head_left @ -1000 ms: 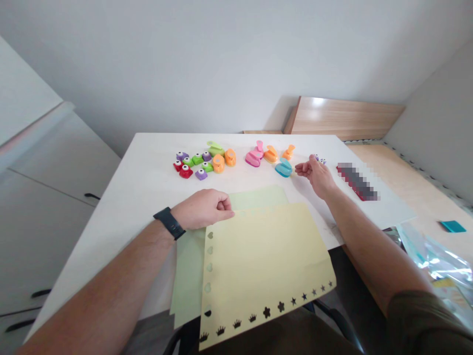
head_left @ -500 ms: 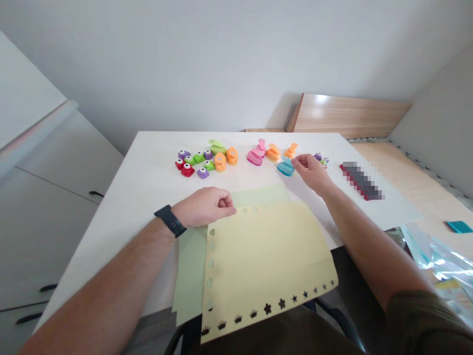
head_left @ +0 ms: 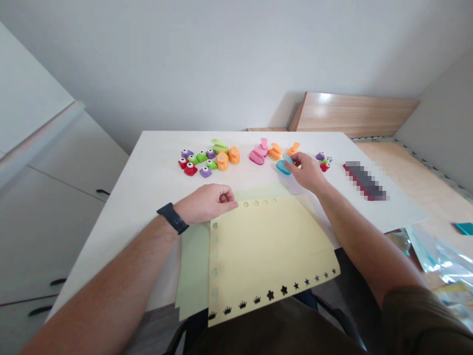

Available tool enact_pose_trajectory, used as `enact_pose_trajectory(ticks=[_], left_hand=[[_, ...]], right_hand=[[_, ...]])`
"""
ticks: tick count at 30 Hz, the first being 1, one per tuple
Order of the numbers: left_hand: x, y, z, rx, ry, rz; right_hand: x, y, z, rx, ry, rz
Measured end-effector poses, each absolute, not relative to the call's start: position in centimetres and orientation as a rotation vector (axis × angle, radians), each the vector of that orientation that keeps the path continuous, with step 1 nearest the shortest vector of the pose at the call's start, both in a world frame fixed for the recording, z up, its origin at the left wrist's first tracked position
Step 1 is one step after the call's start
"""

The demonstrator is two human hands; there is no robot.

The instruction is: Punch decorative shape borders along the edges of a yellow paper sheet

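- So, our right hand (head_left: 306,172) reaches out over the table, its fingertips (head_left: 289,165) on top of a teal craft punch (head_left: 283,166); we cannot tell whether they actually grip it.
- That punch sits at the near end of a loose row, just beside a pink punch (head_left: 256,157) and an orange punch (head_left: 275,152).
- Our left hand (head_left: 207,203) is curled into a loose fist, with a black watch band (head_left: 172,218) on the wrist. Its fingers (head_left: 227,198) touch the top left corner of a pale yellow sheet (head_left: 269,251).
- The yellow sheet lies on a pale green sheet (head_left: 192,266), which shows past it at the top and left. Round holes run along its top and left edges, and crown, flower and star shapes are cut along its bottom edge, which juts past the near edge of the white table (head_left: 121,256).
- Further left stands a tight cluster of small red, purple and green punches (head_left: 195,160), with larger orange and lime ones at its far side.
- Right of our right hand lie a few more small punches (head_left: 323,160), then a long object (head_left: 365,181) too blurred to identify.
- Off the table to the right, a clear iridescent plastic bag (head_left: 439,259) lies open to view, with printed paper (head_left: 453,301) at its lower end; we cannot tell if that paper is inside it.
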State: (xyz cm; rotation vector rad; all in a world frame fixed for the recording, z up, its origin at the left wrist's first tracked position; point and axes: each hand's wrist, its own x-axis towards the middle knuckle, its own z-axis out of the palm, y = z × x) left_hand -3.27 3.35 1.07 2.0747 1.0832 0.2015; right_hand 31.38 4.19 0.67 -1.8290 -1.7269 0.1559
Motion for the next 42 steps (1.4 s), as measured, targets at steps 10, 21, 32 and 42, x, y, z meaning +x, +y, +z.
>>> enact_pose_trajectory(ticks=[10, 21, 32, 42], left_hand=[[-3.4, 3.8, 1.1, 2.048, 1.142, 0.266], [-3.3, 3.7, 1.4, 2.010, 1.160, 0.263], [-3.3, 3.7, 1.4, 2.011, 1.171, 0.269], [-3.1, 3.5, 1.6, 1.978, 1.167, 0.280]], right_hand=[[28.8, 3.6, 0.6, -1.536, -1.814, 0.469], [28.9, 2.2, -0.5, -1.416, -1.897, 0.720], [29.1, 1.5, 0.2, -1.358, -2.031, 0.725], [29.9, 1.6, 0.4, -1.435, -2.013, 0.662]])
